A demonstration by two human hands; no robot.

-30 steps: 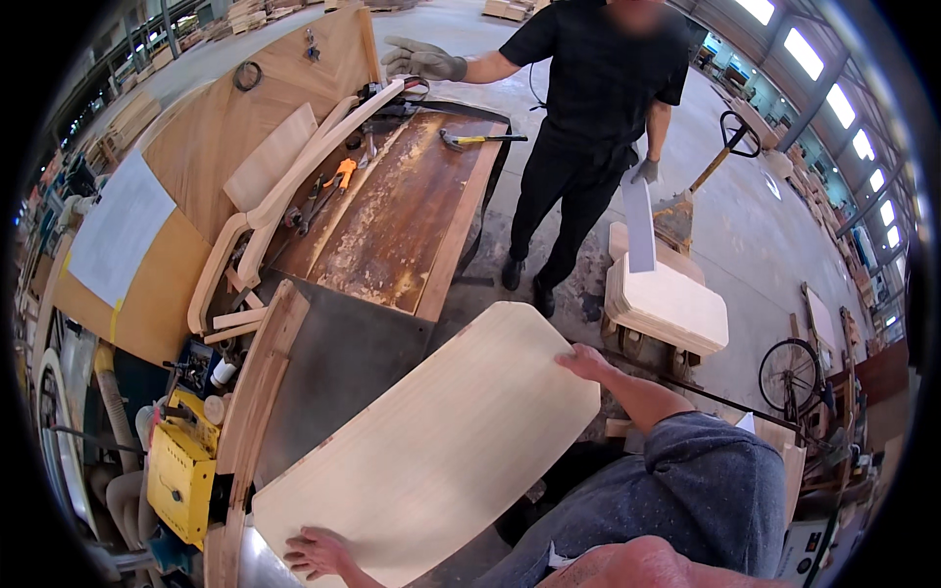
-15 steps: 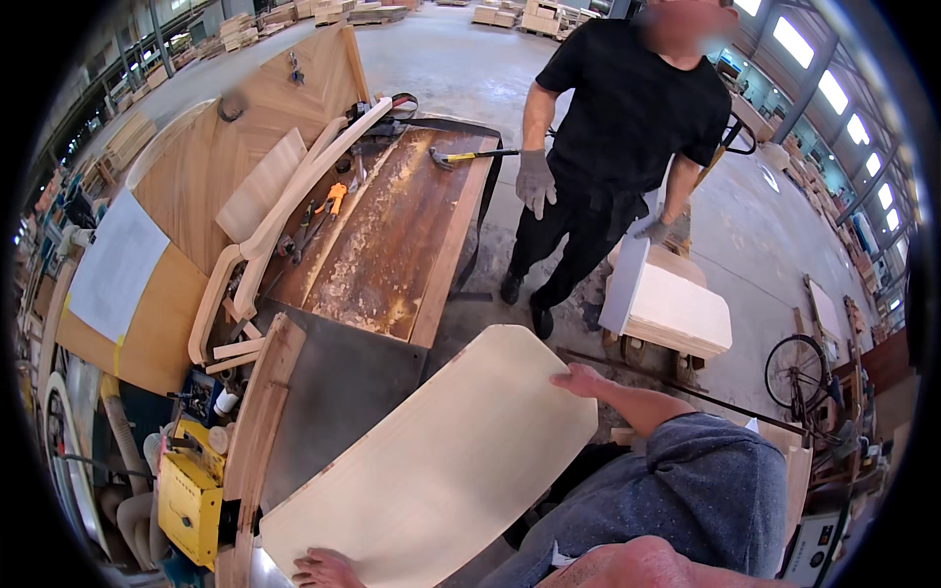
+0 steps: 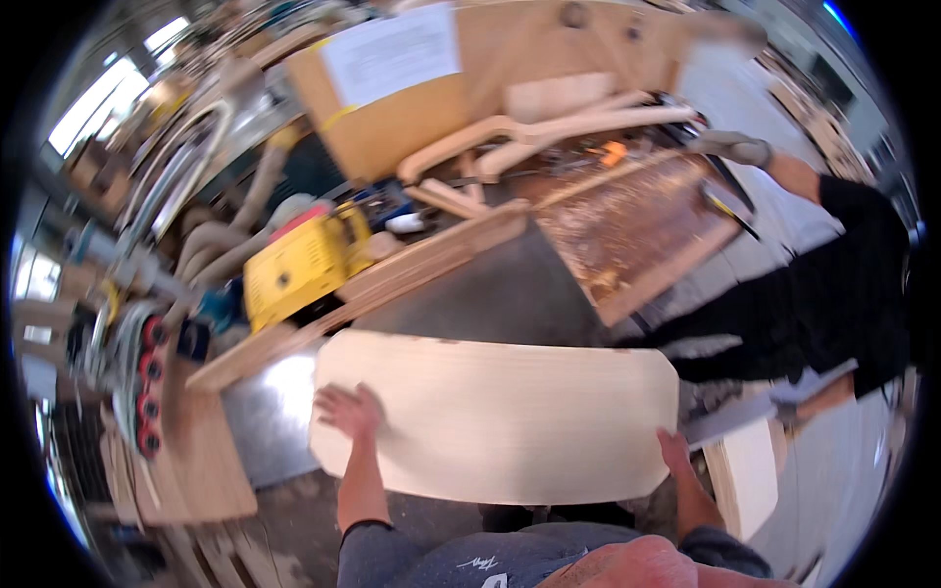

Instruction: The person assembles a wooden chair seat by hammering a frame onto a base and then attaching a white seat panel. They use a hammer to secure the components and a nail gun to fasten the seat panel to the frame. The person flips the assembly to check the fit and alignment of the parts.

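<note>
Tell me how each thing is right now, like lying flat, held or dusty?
Panel: lying flat on the metal table, held at both ends.
Left hand: flat on the panel's left end.
Right hand: gripping the panel's right edge.
Yellow machine: sitting beside the wooden fence, tilted in this view.
Far bench: covered in sawdust.
Co-worker's gloved hand: reaching over the far bench.

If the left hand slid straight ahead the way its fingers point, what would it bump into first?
The left hand lies flat on the pale wooden panel, fingers pointing up and left. Going on, it would probably leave the panel's edge, cross bare metal table and meet the long wooden board. Depth is unclear.
</note>
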